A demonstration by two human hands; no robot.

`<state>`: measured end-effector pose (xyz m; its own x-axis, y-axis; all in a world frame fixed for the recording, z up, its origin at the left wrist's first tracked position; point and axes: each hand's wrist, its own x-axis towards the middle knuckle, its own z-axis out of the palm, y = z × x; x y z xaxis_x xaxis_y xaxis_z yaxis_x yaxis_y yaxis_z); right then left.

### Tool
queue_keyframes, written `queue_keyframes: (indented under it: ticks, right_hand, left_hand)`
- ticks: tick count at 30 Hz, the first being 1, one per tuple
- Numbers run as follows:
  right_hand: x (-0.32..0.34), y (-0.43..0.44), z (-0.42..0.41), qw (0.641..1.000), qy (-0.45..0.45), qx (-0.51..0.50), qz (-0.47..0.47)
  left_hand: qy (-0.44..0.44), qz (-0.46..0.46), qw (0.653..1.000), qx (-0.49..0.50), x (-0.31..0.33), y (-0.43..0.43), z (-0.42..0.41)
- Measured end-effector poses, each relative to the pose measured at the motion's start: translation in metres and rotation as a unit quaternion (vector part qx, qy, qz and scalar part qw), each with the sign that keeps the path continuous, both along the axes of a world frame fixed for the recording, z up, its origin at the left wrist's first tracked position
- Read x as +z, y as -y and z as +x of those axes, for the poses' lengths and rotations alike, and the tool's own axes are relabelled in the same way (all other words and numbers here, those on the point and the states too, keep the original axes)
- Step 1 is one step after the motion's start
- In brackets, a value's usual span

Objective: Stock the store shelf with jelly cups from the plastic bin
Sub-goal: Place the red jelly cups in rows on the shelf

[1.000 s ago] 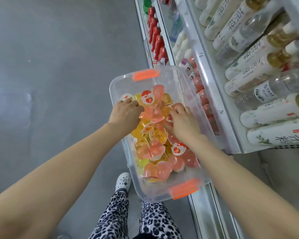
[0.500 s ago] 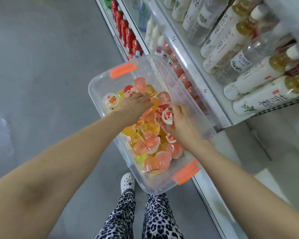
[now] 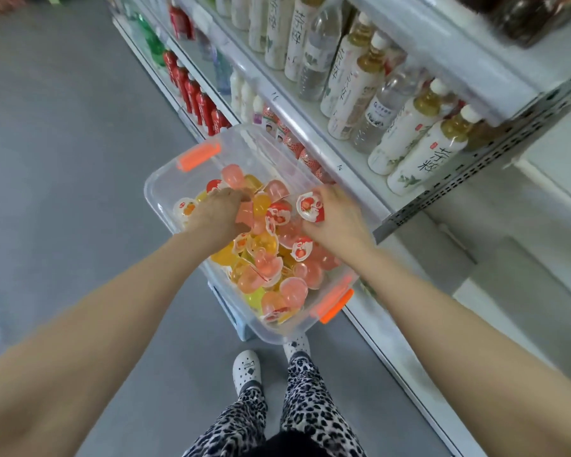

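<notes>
Right hand: fingers curled, pinching one strawberry-lidded cup by its rim, just above the pile.
Left hand: fingers curled down over a pink cup in the heap; firmness of hold cannot be told.
Remaining jelly cups: loose heap in the plastic bin, just beside the shelf.
Handling advice: grip by the rigid rim, not the foil. Take only what each hand holds securely. Clear the bin wall before swinging shelfward. Set lids upward.
</notes>
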<state>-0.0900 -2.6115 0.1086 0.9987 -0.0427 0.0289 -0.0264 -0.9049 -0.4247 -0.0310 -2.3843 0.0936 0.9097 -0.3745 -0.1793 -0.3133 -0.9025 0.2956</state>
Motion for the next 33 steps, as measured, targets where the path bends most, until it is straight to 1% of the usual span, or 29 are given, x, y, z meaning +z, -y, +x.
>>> queue_keyframes:
  ticks: [2, 4, 8, 10, 13, 15, 20, 25, 30, 33]
  right_hand:
    - [0.022, 0.007, -0.013, 1.0, 0.023, -0.017, 0.012]
    - [0.045, 0.015, -0.027, 0.998, 0.045, -0.043, 0.027]
    - [0.083, 0.037, -0.062, 0.99, 0.065, -0.11, 0.068]
    - [0.098, 0.051, -0.084, 0.984, 0.076, -0.14, 0.079]
    - [0.121, 0.078, -0.12, 0.977, 0.085, -0.181, 0.077]
    - [0.14, 0.101, -0.141, 0.969, 0.101, -0.217, 0.067]
    - [0.19, 0.165, -0.186, 0.931, 0.175, -0.318, 0.046]
    - [0.225, 0.224, -0.207, 0.899, 0.199, -0.379, 0.091]
    - [0.237, 0.278, -0.202, 0.897, 0.187, -0.388, 0.103]
    - [0.233, 0.31, -0.187, 0.906, 0.16, -0.383, 0.088]
  left_hand:
    - [-0.002, -0.074, 0.997, 0.03, 0.014, 0.002, -0.013]
    - [0.004, -0.135, 0.991, 0.016, 0.027, 0.007, -0.025]
    - [0.018, -0.208, 0.977, -0.036, 0.052, 0.03, -0.048]
    - [0.005, -0.239, 0.97, -0.049, 0.062, 0.048, -0.058]
    - [-0.013, -0.263, 0.961, -0.083, 0.076, 0.082, -0.073]
    - [-0.015, -0.261, 0.959, -0.111, 0.086, 0.107, -0.081]
    - [-0.032, -0.283, 0.941, -0.185, 0.121, 0.175, -0.103]
    - [-0.054, -0.343, 0.912, -0.219, 0.158, 0.247, -0.124]
    - [-0.054, -0.367, 0.903, -0.218, 0.18, 0.309, -0.122]
    - [-0.054, -0.384, 0.901, -0.193, 0.187, 0.341, -0.113]
